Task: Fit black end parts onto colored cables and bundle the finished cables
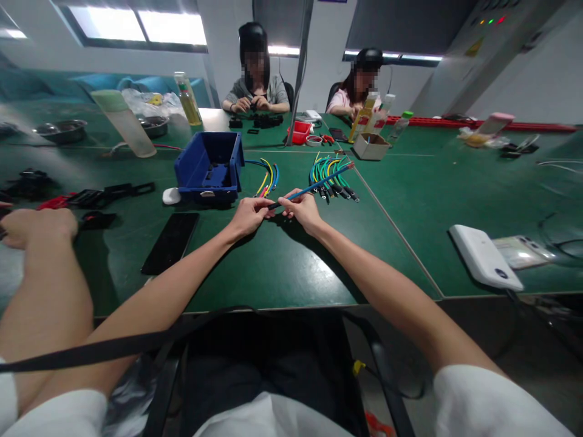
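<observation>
Over the green table, my left hand (252, 215) pinches the black end of a blue wire (321, 181). Just to its right, my right hand (302, 209) closes its fingertips around the same wire, whose reddish far end points up to the right. Behind my right hand lies a bundle of green, yellow and blue wires (325, 172) with black ends. A smaller group of yellow and blue wires (272, 176) rests beyond my left hand, beside a blue plastic bin (209, 188) that holds small black parts.
A black phone (170, 244) lies left of my left forearm. Another person's hand (40, 226) is at the far left, near black parts (104, 194). A white device (485, 256) sits at the right. Two people work across the table (387, 276), near a red container (299, 132) and bottles.
</observation>
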The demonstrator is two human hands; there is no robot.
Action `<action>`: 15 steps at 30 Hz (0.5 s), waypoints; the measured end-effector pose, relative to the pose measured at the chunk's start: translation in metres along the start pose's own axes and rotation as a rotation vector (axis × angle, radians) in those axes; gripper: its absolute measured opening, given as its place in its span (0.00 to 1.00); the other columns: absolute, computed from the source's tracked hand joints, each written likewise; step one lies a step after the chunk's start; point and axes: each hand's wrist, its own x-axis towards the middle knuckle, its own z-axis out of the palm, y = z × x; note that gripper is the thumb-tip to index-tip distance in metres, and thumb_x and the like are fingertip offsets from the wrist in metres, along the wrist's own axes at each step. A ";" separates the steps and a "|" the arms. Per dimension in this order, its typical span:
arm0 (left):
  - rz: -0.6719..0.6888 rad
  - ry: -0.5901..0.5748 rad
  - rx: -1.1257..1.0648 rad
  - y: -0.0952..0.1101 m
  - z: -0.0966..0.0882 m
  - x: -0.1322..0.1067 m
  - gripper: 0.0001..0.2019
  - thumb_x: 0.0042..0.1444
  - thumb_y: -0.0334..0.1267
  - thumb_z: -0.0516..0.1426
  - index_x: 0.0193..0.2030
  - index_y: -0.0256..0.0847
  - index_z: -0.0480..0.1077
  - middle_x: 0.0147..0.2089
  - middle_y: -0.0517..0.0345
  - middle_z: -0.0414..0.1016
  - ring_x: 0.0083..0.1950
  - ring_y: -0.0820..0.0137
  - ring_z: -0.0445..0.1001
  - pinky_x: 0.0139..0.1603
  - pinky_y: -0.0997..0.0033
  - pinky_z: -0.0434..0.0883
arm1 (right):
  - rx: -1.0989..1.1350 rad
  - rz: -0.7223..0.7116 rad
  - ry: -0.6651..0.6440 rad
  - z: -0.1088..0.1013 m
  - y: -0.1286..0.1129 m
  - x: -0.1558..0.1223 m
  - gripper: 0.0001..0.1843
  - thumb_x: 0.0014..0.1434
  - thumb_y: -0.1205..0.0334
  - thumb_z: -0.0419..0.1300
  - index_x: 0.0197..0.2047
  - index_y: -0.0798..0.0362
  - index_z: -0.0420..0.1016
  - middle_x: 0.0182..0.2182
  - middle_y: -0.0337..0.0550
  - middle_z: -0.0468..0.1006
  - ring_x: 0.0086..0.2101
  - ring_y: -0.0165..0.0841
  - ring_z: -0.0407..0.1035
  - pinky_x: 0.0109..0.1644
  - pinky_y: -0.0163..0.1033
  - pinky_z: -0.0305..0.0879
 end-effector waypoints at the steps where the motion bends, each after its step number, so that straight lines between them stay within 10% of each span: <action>1: 0.005 0.014 0.000 0.001 0.001 0.000 0.14 0.53 0.34 0.56 0.43 0.34 0.80 0.35 0.51 0.82 0.36 0.65 0.81 0.41 0.65 0.79 | 0.007 -0.001 0.006 0.001 0.000 0.001 0.18 0.47 0.52 0.71 0.31 0.54 0.70 0.17 0.34 0.72 0.18 0.26 0.69 0.18 0.28 0.60; 15: 0.001 0.052 -0.009 0.009 0.004 -0.003 0.14 0.49 0.30 0.55 0.41 0.33 0.78 0.37 0.51 0.82 0.32 0.67 0.80 0.38 0.67 0.79 | -0.026 -0.039 -0.019 0.003 -0.002 0.000 0.19 0.49 0.50 0.70 0.33 0.53 0.68 0.20 0.35 0.74 0.19 0.27 0.70 0.19 0.29 0.60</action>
